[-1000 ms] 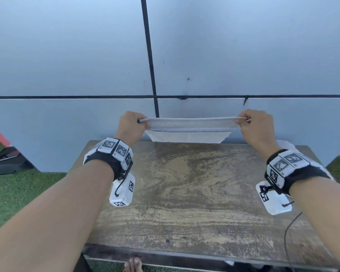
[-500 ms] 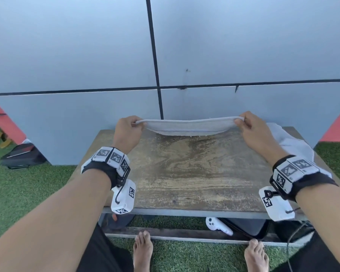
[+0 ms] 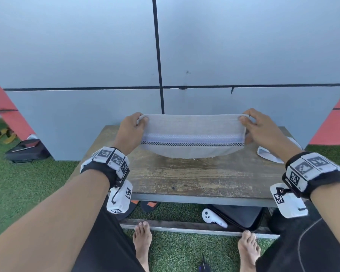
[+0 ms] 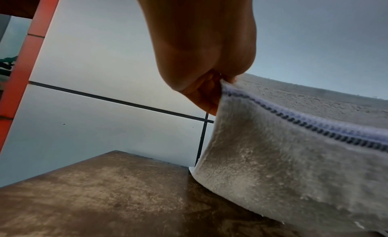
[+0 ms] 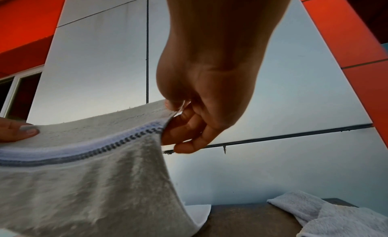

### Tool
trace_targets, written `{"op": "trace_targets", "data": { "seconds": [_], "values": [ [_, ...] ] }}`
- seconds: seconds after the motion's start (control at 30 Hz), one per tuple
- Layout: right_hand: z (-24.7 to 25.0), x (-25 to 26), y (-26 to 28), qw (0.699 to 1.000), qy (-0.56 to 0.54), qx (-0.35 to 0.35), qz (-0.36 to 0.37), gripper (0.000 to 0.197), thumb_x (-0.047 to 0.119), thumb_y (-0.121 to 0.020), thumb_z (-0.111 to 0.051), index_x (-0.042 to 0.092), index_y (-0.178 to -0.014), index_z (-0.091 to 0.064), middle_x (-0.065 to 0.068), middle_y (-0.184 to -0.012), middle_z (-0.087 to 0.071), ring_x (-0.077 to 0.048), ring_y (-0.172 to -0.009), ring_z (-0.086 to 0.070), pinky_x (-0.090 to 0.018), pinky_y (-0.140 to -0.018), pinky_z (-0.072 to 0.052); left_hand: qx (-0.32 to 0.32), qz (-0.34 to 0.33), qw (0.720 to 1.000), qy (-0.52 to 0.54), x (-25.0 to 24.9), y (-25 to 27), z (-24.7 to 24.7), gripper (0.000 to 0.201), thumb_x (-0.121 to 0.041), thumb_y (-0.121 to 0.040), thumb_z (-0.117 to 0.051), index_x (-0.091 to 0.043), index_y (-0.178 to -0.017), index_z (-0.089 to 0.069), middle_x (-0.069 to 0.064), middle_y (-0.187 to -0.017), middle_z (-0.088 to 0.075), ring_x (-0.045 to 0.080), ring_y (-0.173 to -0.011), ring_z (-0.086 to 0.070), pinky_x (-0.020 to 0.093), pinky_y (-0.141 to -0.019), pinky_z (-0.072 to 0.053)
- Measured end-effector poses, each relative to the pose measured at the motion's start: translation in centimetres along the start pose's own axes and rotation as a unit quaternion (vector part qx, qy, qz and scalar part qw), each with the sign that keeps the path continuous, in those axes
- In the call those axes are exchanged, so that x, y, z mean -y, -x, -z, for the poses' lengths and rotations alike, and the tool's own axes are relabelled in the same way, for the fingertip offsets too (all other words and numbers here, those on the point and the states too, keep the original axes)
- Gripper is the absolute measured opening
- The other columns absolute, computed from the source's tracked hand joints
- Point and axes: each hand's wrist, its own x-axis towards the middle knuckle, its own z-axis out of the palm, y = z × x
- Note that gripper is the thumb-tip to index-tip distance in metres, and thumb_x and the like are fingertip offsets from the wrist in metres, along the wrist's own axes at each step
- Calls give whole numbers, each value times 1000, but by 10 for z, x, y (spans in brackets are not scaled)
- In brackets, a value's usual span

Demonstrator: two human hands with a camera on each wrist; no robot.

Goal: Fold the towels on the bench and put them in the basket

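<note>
Now, near to far, here's the lie of it.
Worktop: the near half of the wooden worktop (image 3: 204,179) is bare board, right in front of the person.
Towel: the grey towel (image 3: 192,134) hangs over the far half, its sagging lower hem just brushing the wood.
Long axis: it runs left to right, with the checked stripe parallel to the worktop's front edge.
Left hand: the left hand (image 3: 131,131) pinches the top-left corner between thumb and curled fingers (image 4: 201,94).
Right hand: the right hand (image 3: 260,130) pinches the top-right corner likewise; the fingers (image 5: 184,129) curl behind the cloth.
Key relation: the cloth hangs below both grips, neither hand nearer, so I'd judge laying it flat is next.
Far right: another white towel (image 5: 327,215) lies crumpled on the worktop.
Basket: not in view.
</note>
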Motion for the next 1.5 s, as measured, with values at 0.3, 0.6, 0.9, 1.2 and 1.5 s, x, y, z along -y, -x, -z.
{"op": "trace_targets", "data": {
  "seconds": [0.3, 0.6, 0.9, 1.2, 1.5],
  "values": [
    [-7, -13, 8, 992, 6, 109, -66, 25, 34, -103, -49, 12, -100, -60, -12, -88, -72, -20, -58, -68, -25, -48, -50, 34, 64, 997, -16, 41, 15, -26, 35, -33, -103, -45, -7, -83, -57, 3, -71, -58, 21, -65, -53, 34, -58, -41],
    [-55, -54, -2, 972, 32, 162, -169, 23, 27, -103, -49, 6, -97, -54, -19, -80, -73, -31, -59, -72, -37, -54, -59, 95, 139, 985, -39, 76, 18, -63, 38, -24, -104, -47, -16, -68, -40, -1, -61, -42, 18, -58, -43, 29, -51, -29],
    [-75, -79, -93, 986, 76, 49, -139, 19, 25, -102, -50, 9, -93, -56, -20, -62, -67, -35, -52, -67, -42, -56, -61, 73, 137, 988, -19, 95, -68, -92, 10, -22, -101, -54, -17, -100, -62, 3, -88, -64, 15, -70, -56, 22, -52, -36],
    [-117, -129, -210, 971, 178, 75, -141, 20, 19, -101, -47, 8, -84, -51, -19, -57, -62, -25, -40, -62, -27, -45, -50, 62, 165, 982, -64, 137, -159, -146, 9, -17, -98, -56, -14, -95, -64, 4, -83, -61, 20, -72, -55, 27, -60, -42],
    [-156, -177, -241, 956, 240, 66, -152, 17, 32, -94, -55, 21, -82, -57, -10, -88, -65, -33, -88, -58, -36, -76, -46, 61, 187, 973, -120, 181, -182, -176, 11, -29, -86, -69, -24, -77, -68, 2, -80, -67, 27, -77, -65, 40, -74, -57]
  ]
}}
